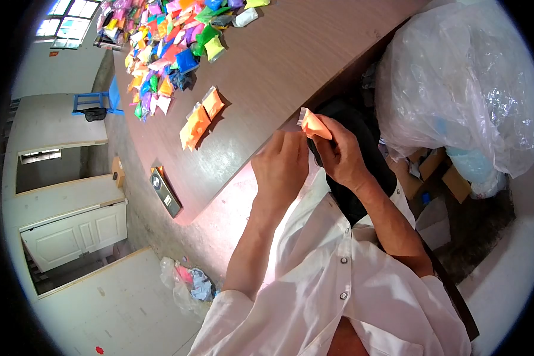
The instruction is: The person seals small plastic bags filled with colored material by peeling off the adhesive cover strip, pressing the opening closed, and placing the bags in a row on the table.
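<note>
My right hand (342, 153) is closed on a small orange packet (315, 126) with a clear end, held just off the table's near edge. Beside it, my left hand (281, 163) is closed with its knuckles up, close to the packet. Its fingertips are hidden, so whether they pinch anything does not show. Farther up on the brown table (279, 65) lie a few more orange packets (194, 127), close together. Behind them spreads a large pile of small packets (172, 47) in many colours.
A flat dark device with a pale panel (165, 191) lies at the table's left end. To my right bulges a big clear plastic bag (457, 77), with cardboard pieces (457, 185) below. A blue chair (114, 95) and a plastic bag (187, 285) are on the floor.
</note>
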{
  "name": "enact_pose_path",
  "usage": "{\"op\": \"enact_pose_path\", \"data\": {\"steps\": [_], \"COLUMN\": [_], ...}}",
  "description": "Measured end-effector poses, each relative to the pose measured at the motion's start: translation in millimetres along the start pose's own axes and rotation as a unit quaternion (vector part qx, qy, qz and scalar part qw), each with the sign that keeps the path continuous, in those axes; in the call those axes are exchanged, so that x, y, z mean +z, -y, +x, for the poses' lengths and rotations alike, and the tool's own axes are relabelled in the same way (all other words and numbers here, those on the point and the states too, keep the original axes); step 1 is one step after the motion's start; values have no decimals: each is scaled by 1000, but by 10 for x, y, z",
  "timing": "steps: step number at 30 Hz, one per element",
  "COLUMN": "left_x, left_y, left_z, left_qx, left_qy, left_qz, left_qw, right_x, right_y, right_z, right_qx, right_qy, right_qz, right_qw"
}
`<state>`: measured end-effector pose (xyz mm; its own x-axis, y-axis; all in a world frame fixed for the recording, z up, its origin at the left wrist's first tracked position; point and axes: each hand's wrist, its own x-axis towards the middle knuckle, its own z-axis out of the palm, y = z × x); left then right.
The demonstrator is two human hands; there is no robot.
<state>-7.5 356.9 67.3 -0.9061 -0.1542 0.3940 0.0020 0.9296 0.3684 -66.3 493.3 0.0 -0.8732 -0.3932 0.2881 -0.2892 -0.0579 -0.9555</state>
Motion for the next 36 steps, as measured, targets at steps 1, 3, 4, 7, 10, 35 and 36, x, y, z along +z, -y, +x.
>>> {"op": "enact_pose_path", "data": {"steps": [1, 3, 4, 7, 10, 35, 36], "left_x": [-8, -21, -17, -14, -13, 19, 34], "left_y": [-21, -84, -75, -49, -6, 20, 66], "left_z": [0, -8, -12, 21, 49, -25, -5], "left_qx": [0, 71, 71, 36, 24, 23, 12], "left_qy": [-1, -10, -9, 3, 0, -12, -15], "left_qz": [0, -28, -28, -5, 2, -30, -16], "left_qw": [1000, 997, 997, 999, 1000, 999, 1000], "right_x": [7, 24, 25, 15, 9, -8, -19], "right_y": [-15, -67, -72, -65, -25, -20, -7], "right_z": [5, 8, 10, 8, -12, 0, 8], "right_qx": [-1, 19, 20, -14, 44, 24, 14], "right_qy": [1, -7, -7, -11, 7, 5, 8], "right_qz": [0, 33, 33, 25, 52, 35, 5], "right_qw": [1000, 999, 999, 1000, 998, 999, 1000]}}
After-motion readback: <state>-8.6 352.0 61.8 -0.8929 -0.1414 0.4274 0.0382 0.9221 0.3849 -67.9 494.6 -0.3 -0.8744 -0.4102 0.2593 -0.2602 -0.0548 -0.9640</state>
